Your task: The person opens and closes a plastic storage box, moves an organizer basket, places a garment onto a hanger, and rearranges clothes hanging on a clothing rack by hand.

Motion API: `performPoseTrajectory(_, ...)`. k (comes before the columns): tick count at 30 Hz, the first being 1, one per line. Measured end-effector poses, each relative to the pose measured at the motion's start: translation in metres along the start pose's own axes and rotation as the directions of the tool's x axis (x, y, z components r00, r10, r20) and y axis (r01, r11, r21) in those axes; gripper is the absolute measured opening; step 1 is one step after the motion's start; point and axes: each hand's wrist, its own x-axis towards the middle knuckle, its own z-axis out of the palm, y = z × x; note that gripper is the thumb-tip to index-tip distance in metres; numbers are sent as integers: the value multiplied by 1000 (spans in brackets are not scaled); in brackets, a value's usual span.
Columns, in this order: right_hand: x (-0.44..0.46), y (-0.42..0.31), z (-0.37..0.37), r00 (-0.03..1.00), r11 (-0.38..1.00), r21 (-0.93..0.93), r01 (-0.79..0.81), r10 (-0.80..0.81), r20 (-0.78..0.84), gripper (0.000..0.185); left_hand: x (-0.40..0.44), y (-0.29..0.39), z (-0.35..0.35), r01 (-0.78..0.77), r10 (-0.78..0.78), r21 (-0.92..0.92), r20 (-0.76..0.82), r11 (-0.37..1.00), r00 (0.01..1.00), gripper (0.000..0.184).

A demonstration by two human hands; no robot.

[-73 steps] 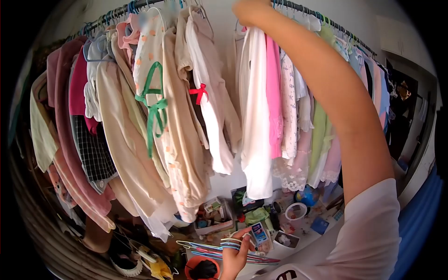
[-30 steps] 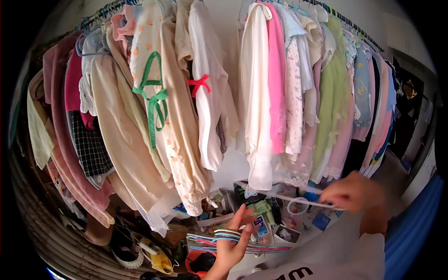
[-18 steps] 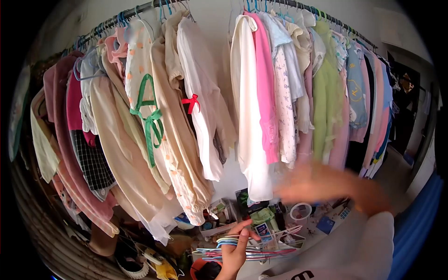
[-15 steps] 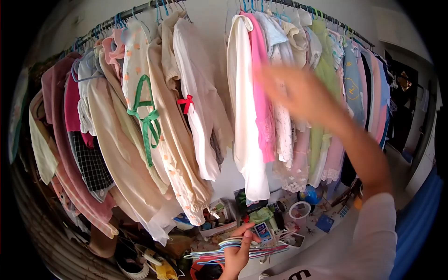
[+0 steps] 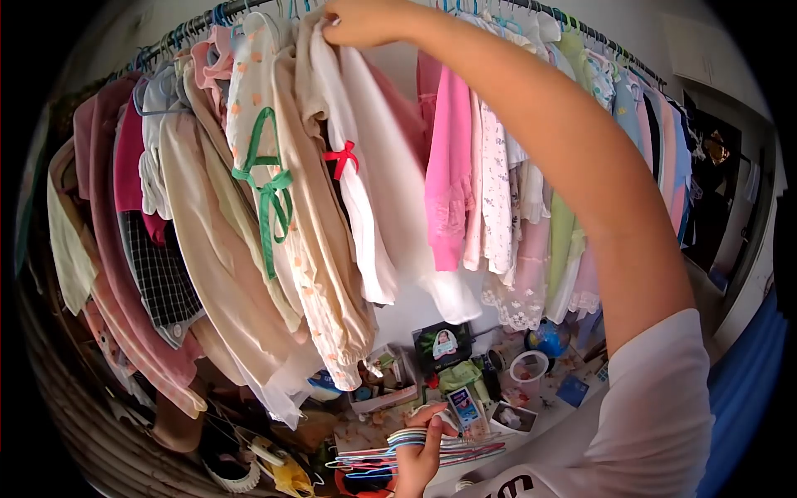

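My right hand [image 5: 359, 23] is up at the clothes rail, fingers closed on the shoulder of a white garment [image 5: 394, 183]. That garment hangs slanted, its lower end swung to the right. Beside it on the left hangs a white top with a red bow [image 5: 340, 158]. Low in front of me, my left hand [image 5: 422, 452] is wrapped round a bundle of thin coloured hangers [image 5: 469, 451]. The hook ends of the hangers are partly hidden by the fingers.
Many clothes hang along the rail [image 5: 195, 25], including a pink top [image 5: 451, 166] and a dress with a green ribbon [image 5: 270, 191]. Below, a cluttered surface bears a box [image 5: 386, 402], a black framed picture [image 5: 442, 347] and a globe [image 5: 548, 339]. A blue curtain [image 5: 747, 398] hangs at right.
My right hand has moved left and up to the rail. The white garment has shifted left, away from the pink top. My left hand still holds the hangers.
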Motion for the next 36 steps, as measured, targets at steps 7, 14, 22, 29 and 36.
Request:
performPoseTrajectory(7,-35,61,-39,956,872,-445,-205,275,98,27,3,-6,2,1,-1,37,4,999,1000,24)
performPoseTrajectory(14,-24,55,-9,987,980,-172,-100,119,106,26,8,-9,5,2,-7,64,81,998,997,23)
performPoseTrajectory(22,-25,88,-28,998,921,-389,-28,48,42,25,8,-10,8,23,-26,42,94,999,995,25)
performPoseTrajectory(29,-41,79,-28,933,787,-609,-99,287,218,24,4,-5,8,32,-39,73,92,997,995,29)
performPoseTrajectory(36,-19,95,-26,997,787,617,0,-45,57,30,8,-11,13,38,-41,37,86,999,995,30)
